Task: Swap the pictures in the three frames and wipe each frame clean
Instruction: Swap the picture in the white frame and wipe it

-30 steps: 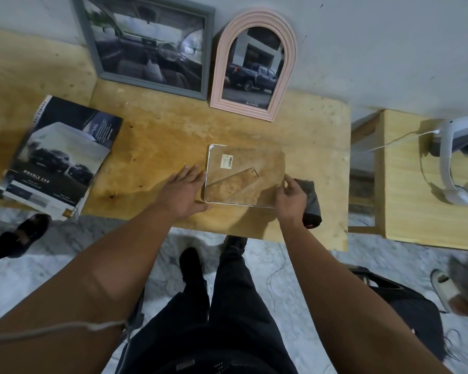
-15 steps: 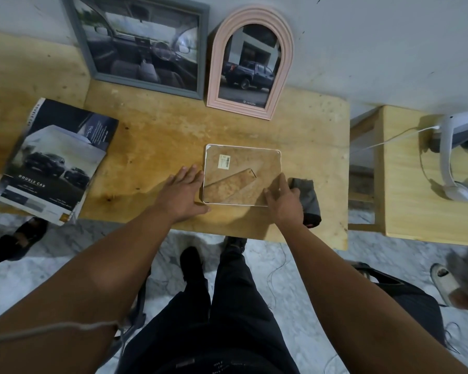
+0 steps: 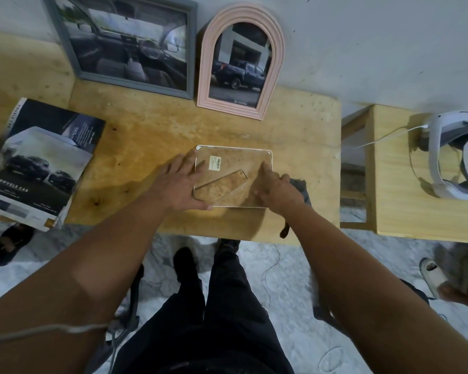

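With the left hand (image 3: 180, 186) spread flat beside the clear frame (image 3: 233, 176) and the right hand (image 3: 277, 190) pressing fingertips on it, smudges or sliding toward the cloth (image 3: 301, 190) are risks.

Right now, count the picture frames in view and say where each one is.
3: the grey frame and the pink arched frame lean against the wall; the clear frame lies flat on the table between both hands.

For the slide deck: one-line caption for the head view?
Both hands, left and right, rest on a clear acrylic frame lying flat on the wooden table.
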